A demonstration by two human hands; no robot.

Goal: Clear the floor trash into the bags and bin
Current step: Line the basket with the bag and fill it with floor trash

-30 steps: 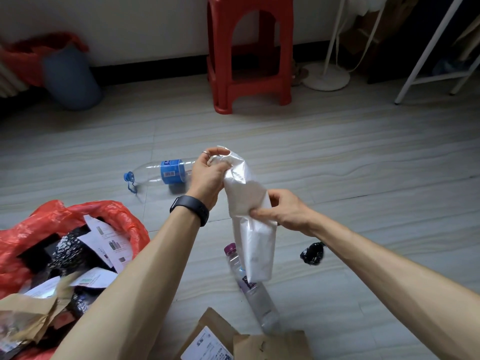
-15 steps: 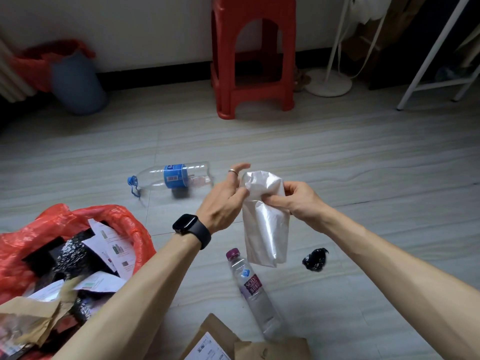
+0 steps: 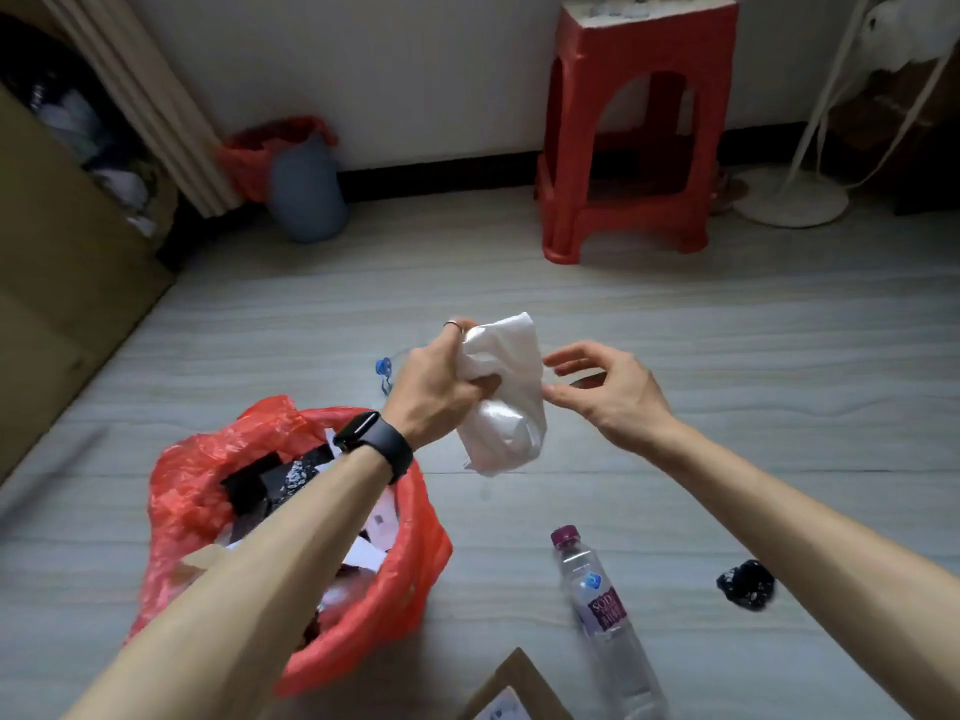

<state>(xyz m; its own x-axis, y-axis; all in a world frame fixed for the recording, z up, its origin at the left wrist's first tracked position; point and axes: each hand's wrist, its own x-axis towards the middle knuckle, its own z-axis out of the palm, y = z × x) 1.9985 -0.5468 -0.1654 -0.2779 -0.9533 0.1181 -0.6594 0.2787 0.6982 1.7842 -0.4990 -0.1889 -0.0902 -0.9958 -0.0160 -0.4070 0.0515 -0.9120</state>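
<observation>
We had just let go with our right hand [image 3: 610, 389], its fingers now spread and apart from the white plastic wrapper [image 3: 506, 394], while our left hand [image 3: 436, 389] had clenched round it, scrunching what a second before hung long between both hands. The bundle sat in the air just beyond the red bag [image 3: 291, 537], near left and already stuffed with paper. Compacted, it looked ready to drop in. A purple-capped bottle [image 3: 605, 605] and black scrap [image 3: 746, 584] were left on the floor.
</observation>
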